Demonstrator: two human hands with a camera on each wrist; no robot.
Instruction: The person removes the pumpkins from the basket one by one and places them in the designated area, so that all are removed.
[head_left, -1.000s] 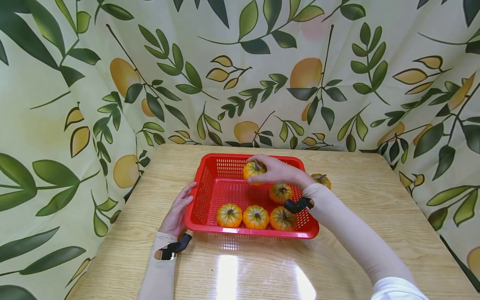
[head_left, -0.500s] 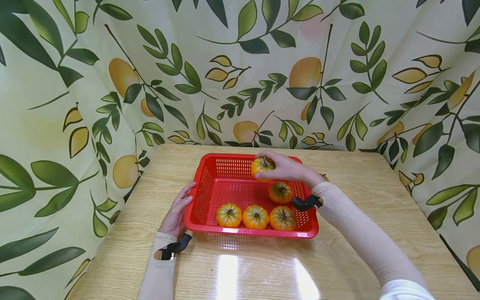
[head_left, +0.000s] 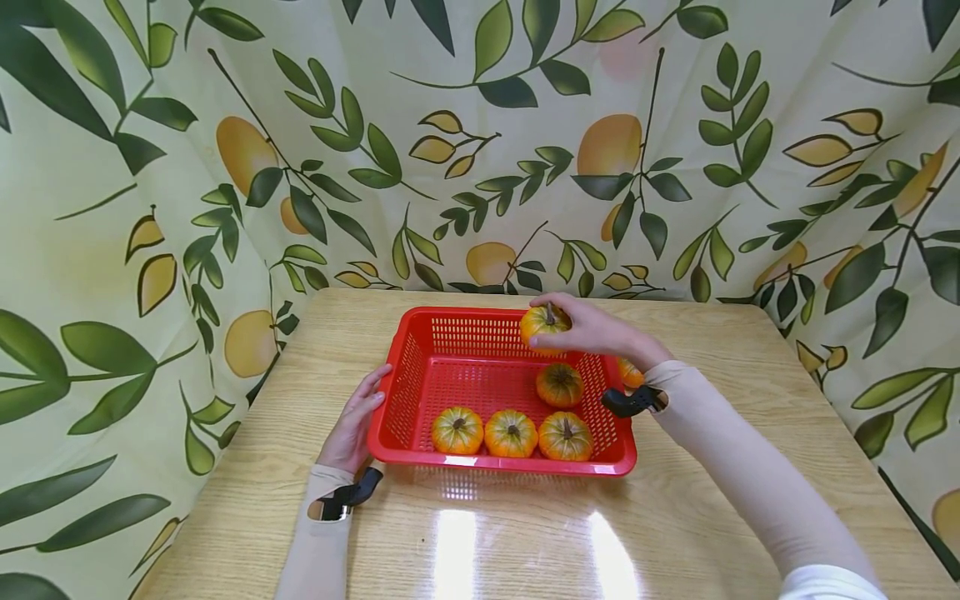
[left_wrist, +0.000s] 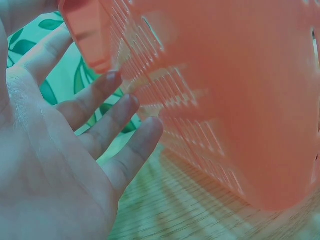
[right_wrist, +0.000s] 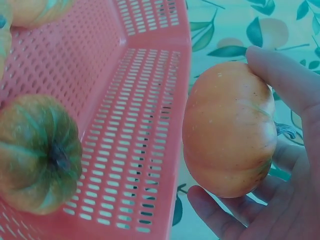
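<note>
My right hand (head_left: 588,327) holds a small orange-and-yellow pumpkin (head_left: 546,327) over the back right part of a red slotted plastic basket (head_left: 502,463). In the right wrist view, thumb and fingers span this pumpkin (right_wrist: 227,130), its stem toward the palm. A greener pumpkin (head_left: 559,385) sits inside at the right. Along the basket's front wall, a left pumpkin (head_left: 457,430), a middle pumpkin (head_left: 511,433) and a right pumpkin (head_left: 566,436) form a row. My left hand (head_left: 356,425) is at the basket's left side, its extended fingers (left_wrist: 142,135) against the outer wall.
Another pumpkin (head_left: 630,372) lies on the table outside the basket's right wall, partly hidden by my right wrist. The wooden table (head_left: 405,533) ends at a leaf-and-fruit patterned curtain (head_left: 480,150) behind and at the sides.
My right hand has moved to the right and slightly back with the pumpkin, from the basket's back middle to its back right. My left hand and the basket have stayed in place.
</note>
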